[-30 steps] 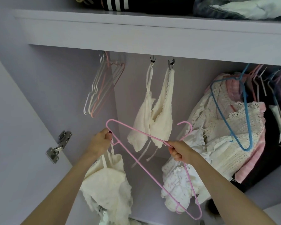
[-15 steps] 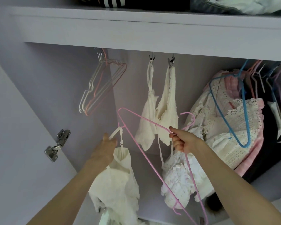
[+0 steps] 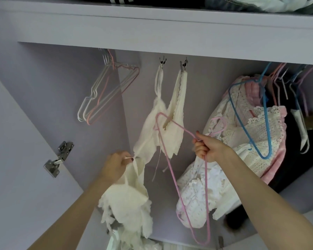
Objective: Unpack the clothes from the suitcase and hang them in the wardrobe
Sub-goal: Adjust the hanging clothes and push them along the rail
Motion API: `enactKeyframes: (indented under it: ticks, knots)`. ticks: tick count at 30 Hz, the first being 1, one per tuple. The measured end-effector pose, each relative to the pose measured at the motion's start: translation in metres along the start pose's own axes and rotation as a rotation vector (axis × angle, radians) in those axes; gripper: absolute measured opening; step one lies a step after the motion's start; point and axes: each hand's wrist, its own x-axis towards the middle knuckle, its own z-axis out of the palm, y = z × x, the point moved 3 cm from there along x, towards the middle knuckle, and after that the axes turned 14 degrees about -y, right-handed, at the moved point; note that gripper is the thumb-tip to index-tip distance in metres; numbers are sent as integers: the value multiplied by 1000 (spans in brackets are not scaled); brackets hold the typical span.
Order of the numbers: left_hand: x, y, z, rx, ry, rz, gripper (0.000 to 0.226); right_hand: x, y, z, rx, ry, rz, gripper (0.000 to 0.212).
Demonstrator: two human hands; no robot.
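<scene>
Both hands full: garment (image 3: 128, 201) left (image 3: 116, 166), hanger (image 3: 172, 165) right (image 3: 208, 148)

Both forearms are bare, sleeveless; dark polish on the fingernails (image 3: 197, 132).

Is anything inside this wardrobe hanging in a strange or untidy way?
Yes. A blue hanger hangs empty in front of the lace clothes at the right, carrying nothing. Those white lace clothes sag in a bunched heap rather than hanging straight.

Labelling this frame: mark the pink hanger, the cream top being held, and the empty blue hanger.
pink hanger (image 3: 172, 175): head view, on its long straight bar.
cream top (image 3: 126, 204): head view, on its bunched body.
blue hanger (image 3: 242, 123): head view, on its left arm.
</scene>
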Motion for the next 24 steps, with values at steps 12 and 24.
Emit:
enactKeyframes:
  ticks: [12,24]
  knots:
    - [-33,0,2,128,-558,127,22,30,-4,13,317,181,-255,48]
    - [-41,2,-3,-137,-418,72,31,46,23,67,179,79,-198,41]
